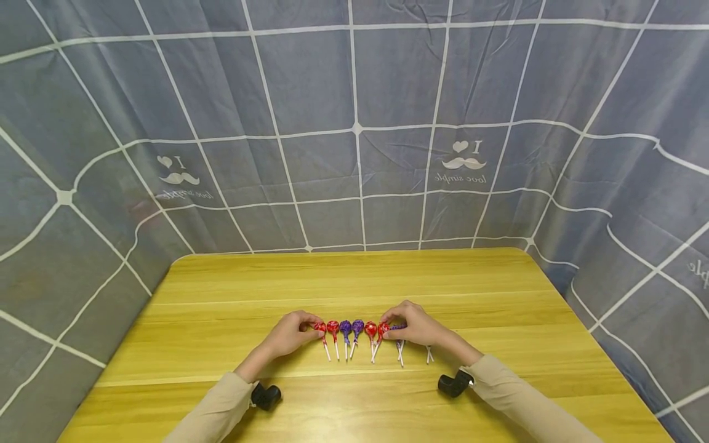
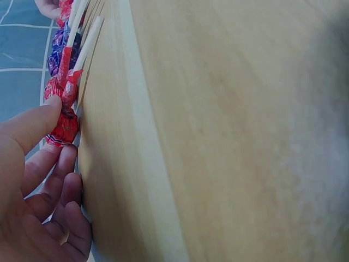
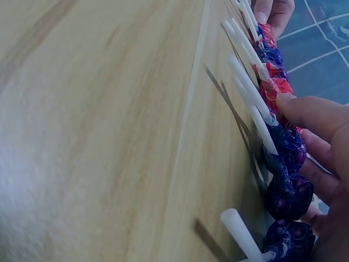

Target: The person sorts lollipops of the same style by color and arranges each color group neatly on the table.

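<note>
Support: wooden table, with the far edge and both far corners in view.
Lollipop row: laid roughly parallel to the far edge, well in from the left and right edges; heads toward the far edge, sticks pointing away from it.
Left end: end red lollipop, with the second red lollipop just beside it.
Middle: purple pair — then the inner red lollipop.
Left hand: thumb and fingers pinch the head of the end red lollipop; the other fingers are loosely bent.
Right hand: thumb and fingers pinch the outer red lollipop, next to the inner red lollipop.
Right end: purple lollipops, largely covered by the right hand in the head view; the right wrist view shows their dark wrappers and white sticks — exact count cannot be told.
Stick ends: visible below the right forearm, nearest the right edge of all the row; their heads are hidden in the head view.
Wrist units: left black unit and right black unit, one at each beige cuff.
Backdrop: grey curtain with white grid lines, behind the far edge.
</note>
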`<state>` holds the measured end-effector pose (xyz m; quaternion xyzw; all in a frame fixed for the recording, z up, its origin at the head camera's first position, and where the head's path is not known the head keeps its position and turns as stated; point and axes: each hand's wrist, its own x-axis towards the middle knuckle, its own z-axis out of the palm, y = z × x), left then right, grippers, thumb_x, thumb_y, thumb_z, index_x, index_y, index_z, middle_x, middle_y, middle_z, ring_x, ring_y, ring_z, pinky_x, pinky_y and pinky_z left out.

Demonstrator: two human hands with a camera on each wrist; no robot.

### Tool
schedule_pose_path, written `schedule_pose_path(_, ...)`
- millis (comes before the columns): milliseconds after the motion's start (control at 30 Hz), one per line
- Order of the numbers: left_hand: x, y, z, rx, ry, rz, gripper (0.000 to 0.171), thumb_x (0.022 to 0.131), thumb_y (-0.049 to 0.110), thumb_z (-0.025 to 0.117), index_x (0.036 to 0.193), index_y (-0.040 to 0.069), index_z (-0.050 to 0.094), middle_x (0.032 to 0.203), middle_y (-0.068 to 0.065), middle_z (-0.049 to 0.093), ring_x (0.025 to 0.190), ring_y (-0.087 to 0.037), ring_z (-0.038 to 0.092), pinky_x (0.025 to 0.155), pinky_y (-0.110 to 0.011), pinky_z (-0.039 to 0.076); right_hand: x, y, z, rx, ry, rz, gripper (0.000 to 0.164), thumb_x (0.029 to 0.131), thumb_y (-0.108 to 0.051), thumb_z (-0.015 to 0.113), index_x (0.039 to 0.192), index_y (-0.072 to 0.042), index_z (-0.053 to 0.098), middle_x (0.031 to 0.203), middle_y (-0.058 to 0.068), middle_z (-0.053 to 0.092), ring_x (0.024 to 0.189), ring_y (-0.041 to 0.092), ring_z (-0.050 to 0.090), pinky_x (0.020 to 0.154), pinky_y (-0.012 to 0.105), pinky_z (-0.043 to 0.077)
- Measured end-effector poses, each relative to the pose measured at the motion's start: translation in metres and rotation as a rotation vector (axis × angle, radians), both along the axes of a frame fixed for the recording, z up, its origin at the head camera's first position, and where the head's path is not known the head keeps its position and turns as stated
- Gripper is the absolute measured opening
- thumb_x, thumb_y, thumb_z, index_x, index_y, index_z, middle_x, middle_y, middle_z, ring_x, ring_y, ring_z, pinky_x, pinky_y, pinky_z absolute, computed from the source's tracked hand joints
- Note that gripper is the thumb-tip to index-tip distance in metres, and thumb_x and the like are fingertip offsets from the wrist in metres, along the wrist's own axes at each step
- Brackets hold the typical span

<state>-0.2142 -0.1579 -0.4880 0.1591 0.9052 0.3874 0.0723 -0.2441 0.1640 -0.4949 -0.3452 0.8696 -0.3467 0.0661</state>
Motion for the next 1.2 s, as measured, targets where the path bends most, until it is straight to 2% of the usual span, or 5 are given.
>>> schedule_pose_path(400,0.002,-0.005,0.002,0.036,-0.033,-0.001,0.028,0.090,0.019,0.067,0.111,0.000,0.068,0.092,-0.004,0.066,0.073,-0.012,0.049,0.063,-0.021,0.039,0.000,0.002,0.002,-0.058,-0.109,-0.011,0.028,0.085,-0.031,0.072,0.108,-0.014,0.069,0.100,-0.003,0.067,0.095,0.016,0.055,0.084,0.028,0.045)
schedule_pose_path(567,0.002,-0.009,0.001,0.042,-0.002,0.012,0.028,0.089,0.018,0.067,0.110,0.000,0.068,0.095,-0.006,0.070,0.078,-0.010,0.055,0.068,-0.021,0.045,-0.001,0.006,0.002,-0.124,-0.150,-0.018,0.026,0.086,-0.026,0.073,0.107,-0.011,0.068,0.099,0.001,0.067,0.096,0.017,0.057,0.084,0.027,0.047)
schedule_pose_path(900,0.000,-0.016,0.002,0.104,0.051,0.139,0.025,0.086,0.015,0.070,0.107,0.001,0.070,0.092,-0.007,0.072,0.076,-0.010,0.060,0.065,-0.020,0.047,-0.006,0.009,0.010,-0.185,-0.137,-0.122,0.029,0.081,-0.028,0.077,0.107,-0.014,0.071,0.102,0.003,0.070,0.098,0.019,0.061,0.088,0.037,0.048)
schedule_pose_path(1067,-0.006,-0.016,0.009,0.124,0.072,0.181,0.025,0.085,0.014,0.072,0.107,0.002,0.071,0.094,-0.008,0.073,0.076,-0.010,0.060,0.065,-0.019,0.046,-0.014,0.007,0.019,-0.197,-0.155,-0.140,0.031,0.082,-0.025,0.076,0.109,-0.012,0.070,0.106,0.006,0.069,0.100,0.024,0.059,0.078,0.034,0.049)
schedule_pose_path(1200,-0.011,-0.016,0.017,0.157,0.075,0.229,0.027,0.083,0.014,0.073,0.108,0.002,0.072,0.097,-0.011,0.073,0.074,-0.009,0.058,0.062,-0.019,0.044,-0.022,0.002,0.024,-0.209,-0.183,-0.166,0.031,0.082,-0.024,0.076,0.109,-0.012,0.070,0.104,0.005,0.069,0.099,0.023,0.059,0.085,0.039,0.046)
